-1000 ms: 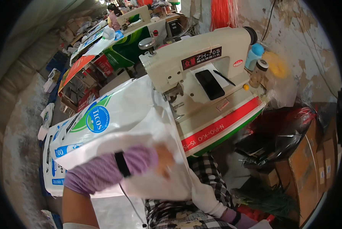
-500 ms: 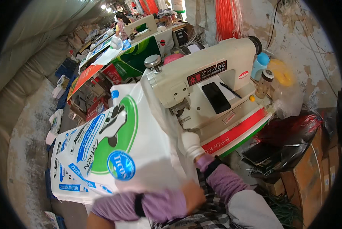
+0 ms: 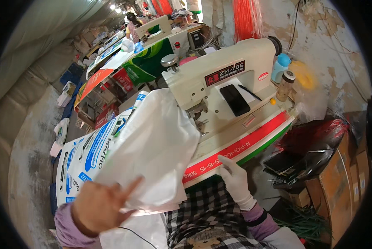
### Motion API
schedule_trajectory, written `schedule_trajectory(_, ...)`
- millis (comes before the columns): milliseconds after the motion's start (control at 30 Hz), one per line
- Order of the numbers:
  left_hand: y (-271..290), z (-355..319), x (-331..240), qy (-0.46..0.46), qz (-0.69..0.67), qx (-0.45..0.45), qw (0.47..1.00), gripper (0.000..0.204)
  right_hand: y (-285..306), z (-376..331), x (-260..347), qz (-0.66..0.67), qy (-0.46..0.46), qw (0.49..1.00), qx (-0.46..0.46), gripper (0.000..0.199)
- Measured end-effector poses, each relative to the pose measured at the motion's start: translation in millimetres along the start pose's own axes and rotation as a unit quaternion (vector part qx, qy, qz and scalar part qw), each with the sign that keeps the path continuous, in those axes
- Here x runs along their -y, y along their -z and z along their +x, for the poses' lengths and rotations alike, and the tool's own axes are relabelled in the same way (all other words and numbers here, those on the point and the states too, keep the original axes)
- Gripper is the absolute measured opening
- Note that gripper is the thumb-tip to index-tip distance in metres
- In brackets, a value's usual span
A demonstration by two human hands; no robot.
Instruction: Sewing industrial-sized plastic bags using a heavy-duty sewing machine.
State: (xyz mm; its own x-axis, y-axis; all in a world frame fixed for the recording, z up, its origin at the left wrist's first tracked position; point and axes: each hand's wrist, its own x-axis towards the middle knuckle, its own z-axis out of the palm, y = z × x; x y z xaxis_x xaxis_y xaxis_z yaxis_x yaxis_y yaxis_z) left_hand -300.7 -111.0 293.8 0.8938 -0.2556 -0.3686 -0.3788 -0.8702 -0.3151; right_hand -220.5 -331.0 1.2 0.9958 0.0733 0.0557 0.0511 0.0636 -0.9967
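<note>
From far off, I see a sewing workshop: a big sewing machine [image 3: 252, 53] up close, a white bag [image 3: 161, 128] beside it, a second sewing machine [image 3: 153, 24] behind, and red strings [image 3: 247, 18] by a peeling wall [image 3: 312, 45].

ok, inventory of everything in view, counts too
Printed sacks: count unclear, white and blue, left of centre
Sewing machines: two, cream, centre and upper middle
Phone: one, black, on near machine's bed
Pen: one, black, right of phone
Bottles: two, blue and brown, right of near machine
Strands: many, red, upper right
Boxes: several, brown, lower right
Co-worker: one, striped top, upper middle
Left hand: one, bare, over sacks
Right hand: one, white-gloved, at red table edge
</note>
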Motion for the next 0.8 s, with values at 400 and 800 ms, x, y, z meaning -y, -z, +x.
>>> schedule_trajectory(400,-22,-68,13,0.185,0.082,-0.124,0.971,0.022,-26,-9,15,-0.096,0.195,0.975,0.049,0.032)
schedule_trajectory(800,-114,53,-113,-0.452,-0.302,-0.092,0.834,0.021,13,-54,39,-0.228,0.315,0.822,0.416,0.012)
